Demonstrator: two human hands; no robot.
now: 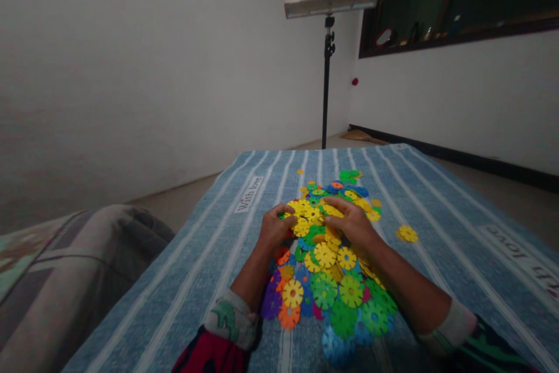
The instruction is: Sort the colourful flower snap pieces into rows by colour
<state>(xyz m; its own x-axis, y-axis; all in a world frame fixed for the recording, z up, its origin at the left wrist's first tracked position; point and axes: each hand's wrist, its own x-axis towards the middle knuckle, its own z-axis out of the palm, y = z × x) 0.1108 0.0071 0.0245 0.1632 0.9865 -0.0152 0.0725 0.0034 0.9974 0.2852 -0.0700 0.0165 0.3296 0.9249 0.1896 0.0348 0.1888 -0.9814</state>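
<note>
Joined yellow snowflake discs (pixel 308 213), flat plastic pieces with notched edges, are between my two hands above a loose heap. My left hand (pixel 275 226) pinches the left edge of this cluster between thumb and fingers. At its right side, my right hand (pixel 351 223) has its thumb and forefinger closed in on a yellow disc; the fingertips partly hide it. Nearer to me in the heap lie green discs (pixel 350 291), orange discs (pixel 289 316), purple discs (pixel 271 297) and blue discs (pixel 336 347). Both forearms rest close along the heap's sides.
A blue striped cloth (pixel 209 256) covers the table. One yellow disc (pixel 407 233) lies apart on the right, and green discs (pixel 349 176) lie at the back. Behind the table stands a lamp on a black pole (pixel 326 88). Grey fabric (pixel 109 256) is at the left.
</note>
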